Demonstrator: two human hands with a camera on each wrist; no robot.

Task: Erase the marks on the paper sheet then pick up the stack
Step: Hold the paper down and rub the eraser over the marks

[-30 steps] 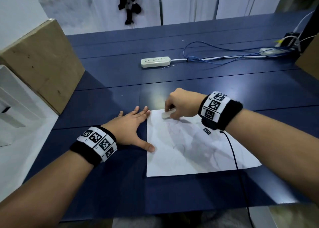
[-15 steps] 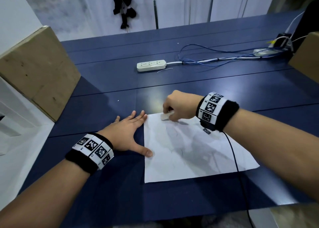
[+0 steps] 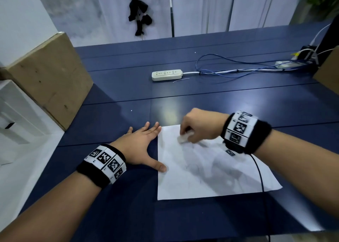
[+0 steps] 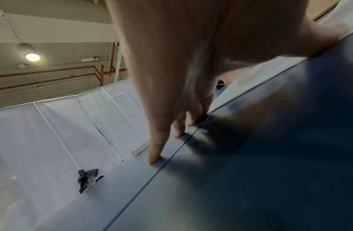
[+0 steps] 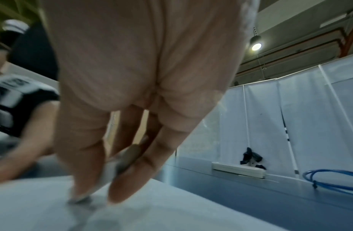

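Observation:
A white paper sheet (image 3: 211, 166) with faint grey pencil smudges lies on the dark blue table (image 3: 128, 95). My right hand (image 3: 198, 126) pinches a small white eraser (image 3: 183, 138) and presses it on the sheet's far left part; in the right wrist view the eraser (image 5: 112, 168) sits between thumb and fingers on the paper (image 5: 171, 211). My left hand (image 3: 139, 146) lies flat and open on the table, thumb on the sheet's left edge. The left hand's fingers (image 4: 157, 146) press the tabletop in the left wrist view.
A white power strip (image 3: 167, 75) with blue cables (image 3: 229, 71) lies farther back. A cardboard box (image 3: 47, 76) stands at the left, another at the right edge (image 3: 328, 73). A black cord (image 3: 260, 175) crosses the sheet's right side.
My right hand with the eraser has slid a little toward me across the sheet's upper left part. The left hand stays flat, holding the sheet's edge.

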